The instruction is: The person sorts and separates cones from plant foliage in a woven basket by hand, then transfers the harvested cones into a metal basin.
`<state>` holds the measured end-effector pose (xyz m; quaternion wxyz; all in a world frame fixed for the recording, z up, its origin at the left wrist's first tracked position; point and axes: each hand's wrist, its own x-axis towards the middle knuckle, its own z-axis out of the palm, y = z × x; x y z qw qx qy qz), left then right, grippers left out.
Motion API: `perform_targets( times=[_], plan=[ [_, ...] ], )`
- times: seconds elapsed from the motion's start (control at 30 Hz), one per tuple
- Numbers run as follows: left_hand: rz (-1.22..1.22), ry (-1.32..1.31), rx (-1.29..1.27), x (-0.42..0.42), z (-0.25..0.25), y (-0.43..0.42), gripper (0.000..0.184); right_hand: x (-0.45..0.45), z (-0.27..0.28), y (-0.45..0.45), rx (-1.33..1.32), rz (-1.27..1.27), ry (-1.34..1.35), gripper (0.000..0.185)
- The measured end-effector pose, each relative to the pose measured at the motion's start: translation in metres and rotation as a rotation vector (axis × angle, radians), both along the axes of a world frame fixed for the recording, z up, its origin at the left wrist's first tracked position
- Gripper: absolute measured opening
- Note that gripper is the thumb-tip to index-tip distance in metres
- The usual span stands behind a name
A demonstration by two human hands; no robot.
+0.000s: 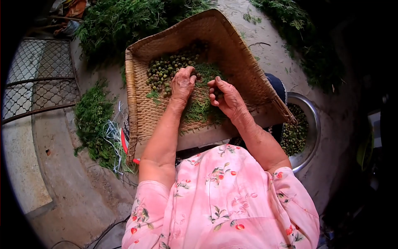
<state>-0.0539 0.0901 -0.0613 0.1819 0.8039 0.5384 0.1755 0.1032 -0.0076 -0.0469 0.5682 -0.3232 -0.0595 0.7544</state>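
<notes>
A woven basket tray [131,93] rests tilted across my lap. In it lies a heap of small round green-brown cones [162,71], with feathery green conifer sprigs [199,110] beside and below them. My left hand [183,85] is at the right edge of the heap, fingers curled down and closed; what they hold is hidden. Over the sprigs, a little to the right, my right hand [227,98] is turned partly palm up. Its fingers are curled around a few dark cones, which show only in part.
A metal basin [317,124] of similar cones stands on the ground at right, beside my leg. Cut green branches [120,25] are piled beyond the tray, with more at left [94,120] near white plastic strings [114,139]. A wire mesh panel [41,79] lies at far left.
</notes>
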Motion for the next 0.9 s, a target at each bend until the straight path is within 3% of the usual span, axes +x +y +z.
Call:
perform_targets(
  times=[0.07,0.4,0.9],
  plan=[
    [0.042,-0.069,0.098,0.002,-0.005,-0.002,0.023,0.001,0.000,0.000,0.003,0.000,0.000,0.031],
    [-0.094,-0.145,0.031,0.012,0.004,0.003,0.020,0.000,-0.001,0.000,0.010,0.004,-0.010,0.030],
    [-0.130,-0.069,0.029,0.025,0.003,0.001,0.015,0.000,0.000,-0.001,0.031,0.009,-0.024,0.030]
  ],
)
